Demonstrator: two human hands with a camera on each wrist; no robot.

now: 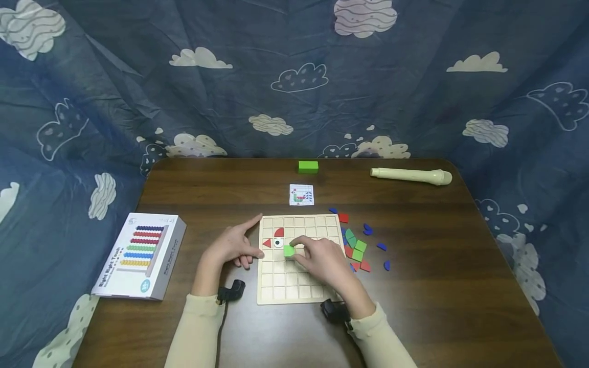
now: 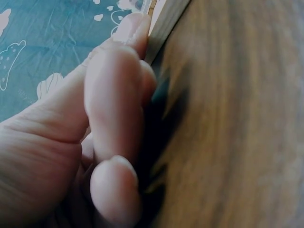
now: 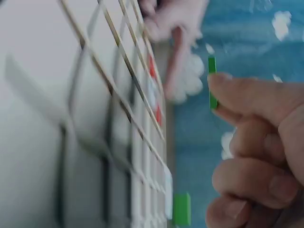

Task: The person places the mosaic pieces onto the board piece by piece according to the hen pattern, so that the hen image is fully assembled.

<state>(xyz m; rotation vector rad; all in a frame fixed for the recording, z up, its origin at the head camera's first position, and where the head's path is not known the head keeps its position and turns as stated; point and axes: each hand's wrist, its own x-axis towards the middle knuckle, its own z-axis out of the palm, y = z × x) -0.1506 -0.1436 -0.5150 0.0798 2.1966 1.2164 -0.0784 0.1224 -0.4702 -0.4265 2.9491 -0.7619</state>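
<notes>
"What is your table point(image 1: 451, 286) like?"

"Dark brown, wood-grained, with rounded far corners. My gridded board point(image 1: 279, 292) lies in front of me."

"Beyond the board?"

"A small picture card point(image 1: 301, 194), then a green block point(image 1: 308, 167) near the far edge, a cream microphone-shaped thing point(image 1: 409, 176) to its right."

"The sides?"

"A white box point(image 1: 138, 255) on my left; red, green and blue pieces point(image 1: 357, 255) scattered on my right."

Above the table's point(image 1: 437, 255) near side, the head camera faces forward and down, the most distant view, reaching the curtain point(image 1: 395, 97). Both wrist cameras sit close, tipped sideways: one at the left hand's point(image 1: 234, 244) fingers, the other skimming low across the gridded board point(image 1: 279, 292) beside the right hand point(image 1: 322, 256). The left hand and board's edge appear in all three.
</notes>
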